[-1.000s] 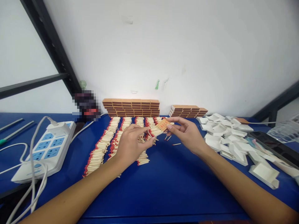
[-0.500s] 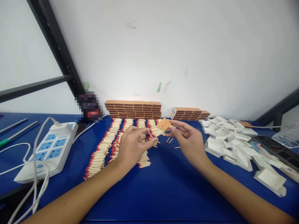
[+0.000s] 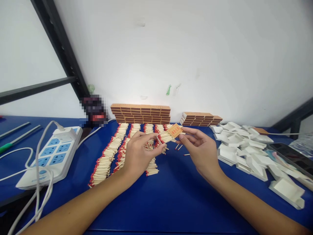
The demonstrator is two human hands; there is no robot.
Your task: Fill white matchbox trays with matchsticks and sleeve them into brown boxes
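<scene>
Pinching a part-open matchbox point(image 3: 175, 131) from both ends

Left hand point(image 3: 138, 150) has the tray's point(image 3: 159, 139) red-headed end in a narrow thumb-and-finger pinch, probably so the matches point(image 3: 167, 136) don't spill. Right hand point(image 3: 203, 149) grips the orange sleeve point(image 3: 176, 130), fingers curled, seemingly to line it up. Box hangs over the blue table point(image 3: 158, 202), loose matches point(image 3: 106, 159) rowed heads-left, handy for grabbing I guess.

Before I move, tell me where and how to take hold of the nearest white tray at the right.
Best pinched, I think, by the near long wall of the nearest white tray, coming from your side: that low wall faces you, while other white trays crowd its far side.
</scene>
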